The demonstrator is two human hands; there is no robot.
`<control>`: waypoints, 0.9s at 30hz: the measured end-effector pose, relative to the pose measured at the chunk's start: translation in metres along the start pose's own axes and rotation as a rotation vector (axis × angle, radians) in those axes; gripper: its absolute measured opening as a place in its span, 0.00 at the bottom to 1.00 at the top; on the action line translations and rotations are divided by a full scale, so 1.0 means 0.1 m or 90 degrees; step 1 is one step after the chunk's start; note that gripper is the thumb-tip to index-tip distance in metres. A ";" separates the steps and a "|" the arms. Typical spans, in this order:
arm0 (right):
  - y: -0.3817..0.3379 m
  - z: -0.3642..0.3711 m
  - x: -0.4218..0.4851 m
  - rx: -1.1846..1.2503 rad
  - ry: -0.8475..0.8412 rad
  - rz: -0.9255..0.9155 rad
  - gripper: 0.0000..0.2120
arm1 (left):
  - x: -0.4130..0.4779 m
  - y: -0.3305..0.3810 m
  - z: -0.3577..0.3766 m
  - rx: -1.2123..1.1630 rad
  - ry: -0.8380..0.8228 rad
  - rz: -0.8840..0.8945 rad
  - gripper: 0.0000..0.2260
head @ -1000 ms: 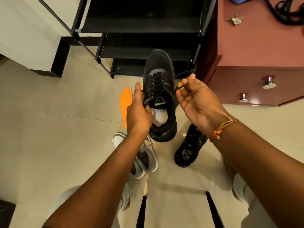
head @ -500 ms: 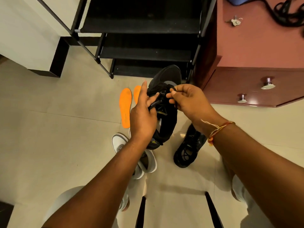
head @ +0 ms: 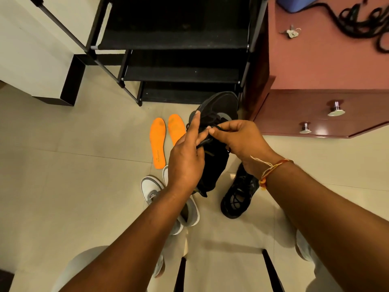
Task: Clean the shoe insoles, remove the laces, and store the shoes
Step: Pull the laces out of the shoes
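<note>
Pale floor tiles (head: 63, 175) fill the view, with a black rack (head: 179, 74) at the far side and a reddish cabinet (head: 315, 66) to its right.

Both hands meet over a black shoe (head: 219, 102) held up off the floor, toe pointing away toward the rack's foot. The left hand (head: 185, 163) holds the shoe from its left side, index finger straight along the upper. Its thumb is hidden, so how it clasps cannot be told fully. The right hand (head: 240, 142) comes in from the other side, fingers curled, with thumb and fingertips pinching a black lace (head: 205, 142) right at the left hand's fingertips. A thread band (head: 271, 171) circles the right wrist.

Just left of the grip, two orange insoles (head: 157, 142) lie side by side on the tiles. Below it on the right lies the other black shoe (head: 237, 197), lace loose inside. Below it on the left stands a pair of white shoes (head: 151, 188), partly under the left forearm.

Well beyond the grip on the cabinet top lie keys (head: 291, 33) and a dark cord (head: 357, 24). Two metal knobs (head: 336, 108) sit on its front.
</note>
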State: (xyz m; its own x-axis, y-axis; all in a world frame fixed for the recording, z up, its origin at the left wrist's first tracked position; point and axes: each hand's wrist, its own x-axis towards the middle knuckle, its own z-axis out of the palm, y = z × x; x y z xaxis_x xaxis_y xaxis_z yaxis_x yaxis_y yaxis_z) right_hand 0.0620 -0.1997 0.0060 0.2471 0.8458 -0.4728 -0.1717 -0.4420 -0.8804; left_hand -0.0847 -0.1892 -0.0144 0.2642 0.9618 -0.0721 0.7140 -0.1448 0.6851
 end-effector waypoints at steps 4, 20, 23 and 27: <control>0.01 0.03 -0.01 0.001 -0.006 -0.004 0.08 | 0.00 0.01 0.00 0.006 0.016 -0.007 0.36; -0.07 0.12 -0.02 0.241 -0.025 0.096 0.10 | 0.02 0.02 -0.02 -0.040 0.040 -0.054 0.33; -0.11 0.14 0.00 0.370 -0.005 0.096 0.09 | 0.03 -0.01 0.00 -0.033 0.020 -0.070 0.31; -0.14 0.10 0.03 0.410 -0.020 0.115 0.07 | 0.01 -0.02 0.03 -0.053 0.023 -0.061 0.29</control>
State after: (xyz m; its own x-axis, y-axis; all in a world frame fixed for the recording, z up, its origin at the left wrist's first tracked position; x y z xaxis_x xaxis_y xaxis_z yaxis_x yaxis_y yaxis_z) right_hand 0.0552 -0.1881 0.0179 0.1353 0.7878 -0.6009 -0.7456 -0.3184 -0.5853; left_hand -0.0835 -0.1887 -0.0179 0.1738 0.9780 -0.1150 0.6775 -0.0341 0.7347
